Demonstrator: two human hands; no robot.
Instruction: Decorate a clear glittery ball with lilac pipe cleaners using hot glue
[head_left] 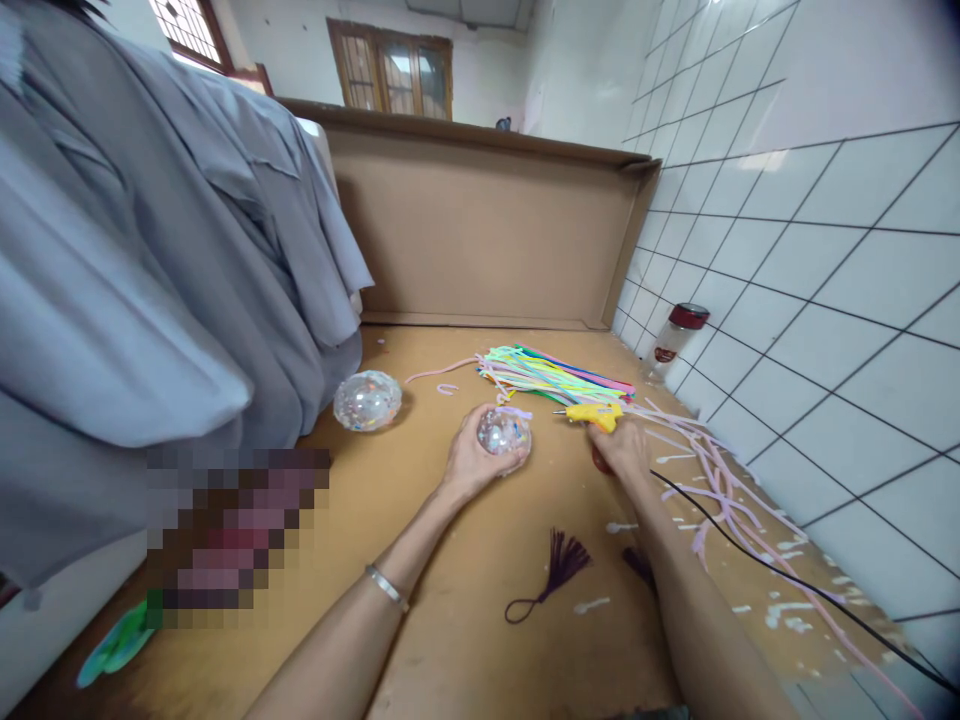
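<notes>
My left hand (474,455) is wrapped round a clear ball (505,432) with coloured specks in it. A short lilac pipe cleaner piece (514,412) lies at the ball's upper edge. To the right, my right hand (624,445) grips a yellow glue gun (592,414), its nozzle pointing left toward the ball and apart from it. A second clear ball (367,400) rests on the table to the left. Between my forearms lies a dark purple tassel (564,566) with a cord loop; another dark tassel (637,566) is partly covered by my right arm.
Behind my hands lies a bundle of coloured pipe cleaners (555,372). Loose pink and lilac strands (724,485) and a black cord (750,550) run along the right. A red-lidded jar (673,340) stands by the tiled wall. Cardboard (487,230) closes the back; grey cloth (187,250) hangs left.
</notes>
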